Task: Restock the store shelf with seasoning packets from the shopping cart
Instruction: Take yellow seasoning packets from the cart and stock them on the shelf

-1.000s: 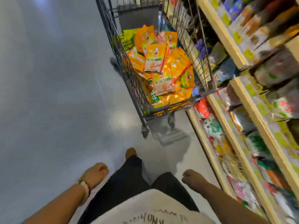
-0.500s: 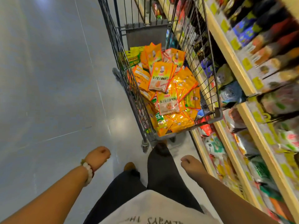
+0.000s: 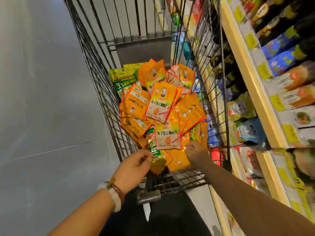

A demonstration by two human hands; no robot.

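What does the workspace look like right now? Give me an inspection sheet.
Surface: grey wire shopping cart on a smooth grey floor, parked close beside the shelving.
Job's things: loose heap of orange foil seasoning packets fills the cart; green foil packets at the far left of the heap.
Clutter: nothing seen.
Grippers: left hand and right hand reach in at the near end of the heap, fingers curled; blur hides whether either has a grip.
Cables: nothing seen.
Surroundings: cream-edged store shelf on the right, stocked, with yellow price tags.
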